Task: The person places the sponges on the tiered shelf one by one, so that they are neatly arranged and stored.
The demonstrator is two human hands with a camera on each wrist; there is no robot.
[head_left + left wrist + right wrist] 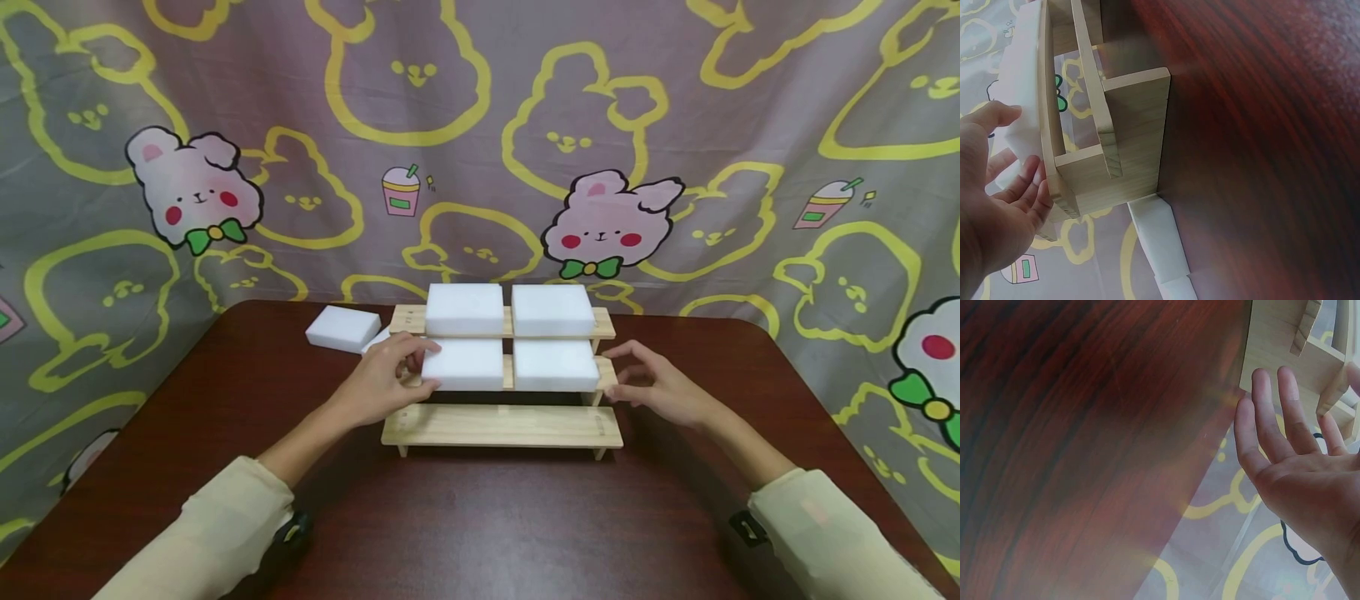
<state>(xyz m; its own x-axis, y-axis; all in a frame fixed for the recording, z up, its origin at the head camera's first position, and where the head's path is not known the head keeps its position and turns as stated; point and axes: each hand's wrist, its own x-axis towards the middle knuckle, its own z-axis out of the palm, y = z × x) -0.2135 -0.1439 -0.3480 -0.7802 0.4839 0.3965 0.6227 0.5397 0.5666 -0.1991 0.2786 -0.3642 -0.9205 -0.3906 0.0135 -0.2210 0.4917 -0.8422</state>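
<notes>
Nearest to me, my left sleeve (213,517) and right sleeve (832,533) extend over the dark red-brown table (465,517), each with one black wrist fitting (292,530) at the cuff. One wooden rack (591,397), with three stepped shelves, stands near the table's far edge, roughly midway between its left and right edges. The lowest shelf (502,425) is foremost. The middle shelf (508,372) carries two white blocks, side by side. My left hand (384,375) pinches the left-hand block (462,364) at its left end: thumb at the front corner, index finger at the rear corner. My right hand (663,387) is spread, fingers apart, just beside the shelf's right end; I cannot tell whether its fingertips touch the wood. The right-hand block (556,365) rests next to that end. The top shelf (408,320) carries two more, an upper left block (465,308) and an upper right block (551,310). Rack count: four. Toward the table's far left corner lie two loose units: one loose block (342,327) and one partly hidden block (377,340). Visible count: six. Beyond the far edge hangs a patterned curtain (480,158).
</notes>
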